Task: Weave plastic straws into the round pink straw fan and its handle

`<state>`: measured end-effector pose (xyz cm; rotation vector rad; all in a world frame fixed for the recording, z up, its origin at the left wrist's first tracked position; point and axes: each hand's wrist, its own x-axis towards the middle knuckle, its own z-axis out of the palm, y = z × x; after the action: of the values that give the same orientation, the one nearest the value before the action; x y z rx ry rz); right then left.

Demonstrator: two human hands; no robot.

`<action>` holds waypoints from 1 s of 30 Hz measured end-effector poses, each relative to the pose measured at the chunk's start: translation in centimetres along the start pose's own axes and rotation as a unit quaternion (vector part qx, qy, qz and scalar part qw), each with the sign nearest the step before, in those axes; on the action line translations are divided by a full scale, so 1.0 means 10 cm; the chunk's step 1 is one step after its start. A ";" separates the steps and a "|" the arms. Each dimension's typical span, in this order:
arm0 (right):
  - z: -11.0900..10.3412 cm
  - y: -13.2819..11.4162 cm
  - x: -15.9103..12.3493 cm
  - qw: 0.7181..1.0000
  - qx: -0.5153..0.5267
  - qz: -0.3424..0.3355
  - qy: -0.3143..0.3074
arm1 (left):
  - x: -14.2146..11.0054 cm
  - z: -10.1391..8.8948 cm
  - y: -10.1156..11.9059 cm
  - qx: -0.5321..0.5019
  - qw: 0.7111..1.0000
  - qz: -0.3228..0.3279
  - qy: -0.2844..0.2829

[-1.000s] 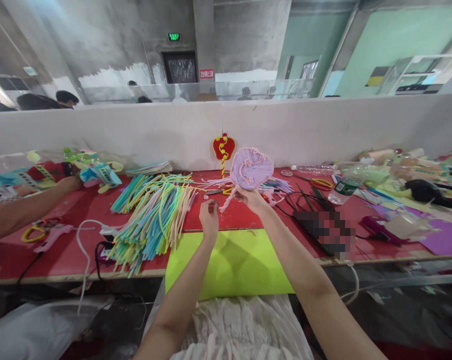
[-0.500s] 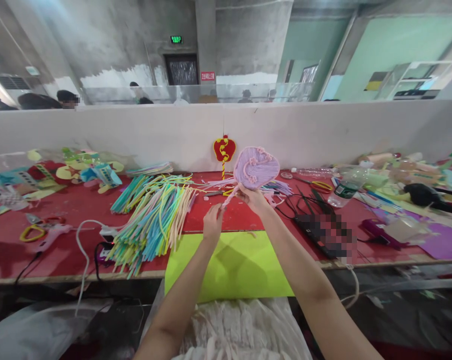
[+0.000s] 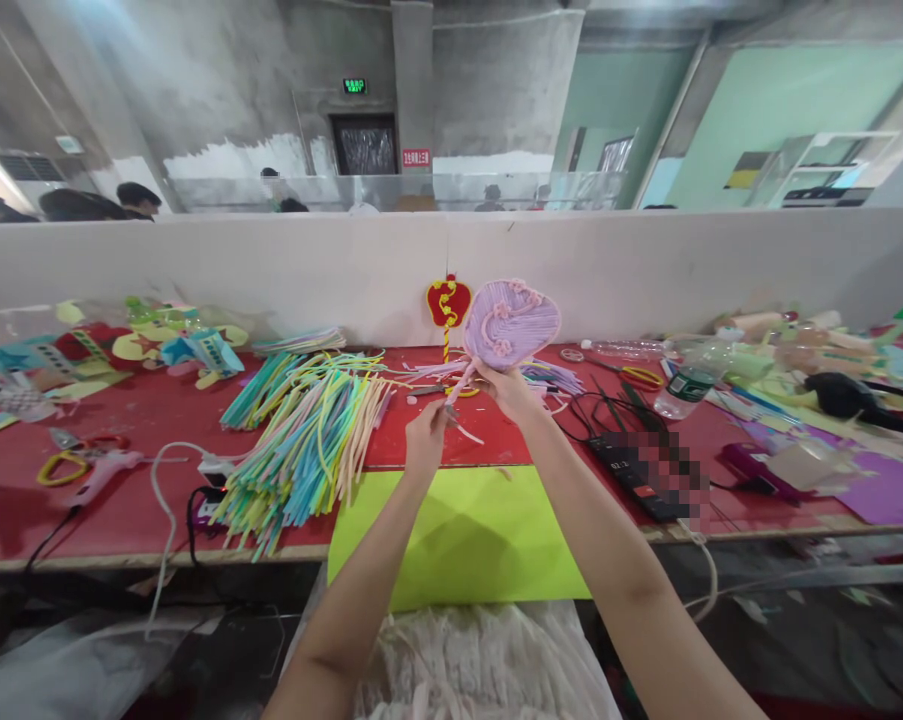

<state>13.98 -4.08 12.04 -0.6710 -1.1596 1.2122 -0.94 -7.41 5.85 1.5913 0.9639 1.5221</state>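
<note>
Raised over the red table is a lilac hand fan (image 3: pixel 511 325) made of pipe cleaners, with a pink rim and pink flowers. My right hand (image 3: pixel 502 390) grips it at the base of its round face. Lower down, my left hand (image 3: pixel 425 438) is closed around the fan's thin handle. A loose pale pink strand (image 3: pixel 469 434) sticks out to the right from my left fingers. Behind the fan, a red and yellow fan (image 3: pixel 448 303) stands upright against the white partition. Lime-green sheet (image 3: pixel 458 540) lies below my forearms at the table's front edge.
Left of my hands lies a large bundle of coloured pipe cleaners (image 3: pixel 301 450). Farther left are a pink glue gun (image 3: pixel 106 473) and scissors (image 3: pixel 65 468). On the right are a black device (image 3: pixel 623 475), a plastic bottle (image 3: pixel 683 385) and yellow-handled scissors (image 3: pixel 641 377). A white partition (image 3: pixel 308 265) runs behind.
The fan's face has turned and tipped slightly, and it sits a little farther left and higher. A loose pink strand now shows beside my left hand.
</note>
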 end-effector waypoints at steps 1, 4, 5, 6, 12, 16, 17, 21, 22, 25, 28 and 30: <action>0.03 -0.02 0.02 1.000 -0.012 -0.001 0.001 | 0.02 0.00 0.02 -0.015 1.000 -0.012 0.006; 0.12 -0.08 0.09 0.999 -0.050 -0.004 0.014 | 0.10 -0.01 0.03 -0.087 0.994 -0.062 0.013; 0.15 -0.10 0.12 0.998 -0.066 -0.006 0.018 | 0.13 -0.02 0.02 -0.119 0.990 -0.079 0.013; 0.18 -0.11 0.15 0.996 -0.084 -0.010 0.021 | 0.16 -0.03 0.01 -0.154 0.983 -0.095 0.010; 0.29 -0.18 0.18 0.993 -0.115 0.024 -0.008 | 0.25 -0.11 -0.04 -0.341 0.916 -0.207 -0.029; 0.26 -0.16 0.10 0.996 -0.025 0.058 -0.066 | 0.23 -0.17 -0.03 -0.424 0.860 -0.280 -0.051; 0.25 -0.14 0.09 0.995 -0.003 0.065 -0.073 | 0.22 -0.18 -0.03 -0.449 0.840 -0.298 -0.063; 0.19 -0.06 0.05 0.990 0.056 0.089 -0.094 | 0.13 -0.17 -0.04 -0.553 0.744 -0.358 -0.109; 0.17 -0.03 0.05 0.989 0.061 0.091 -0.102 | 0.11 -0.16 -0.04 -0.570 0.726 -0.369 -0.109; 0.13 0.05 0.07 0.987 0.062 0.094 -0.113 | 0.04 -0.12 -0.03 -0.592 0.697 -0.394 -0.095; 0.10 0.14 0.09 0.990 0.046 0.090 -0.096 | -0.01 -0.08 -0.04 -0.598 0.688 -0.403 -0.086; 0.09 0.19 0.10 0.993 0.033 0.079 -0.075 | -0.03 -0.06 -0.04 -0.595 0.688 -0.407 -0.086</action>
<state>12.39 -2.76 10.98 -0.6395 -1.2009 1.4498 -1.60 -7.49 5.34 0.2270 0.2626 0.8916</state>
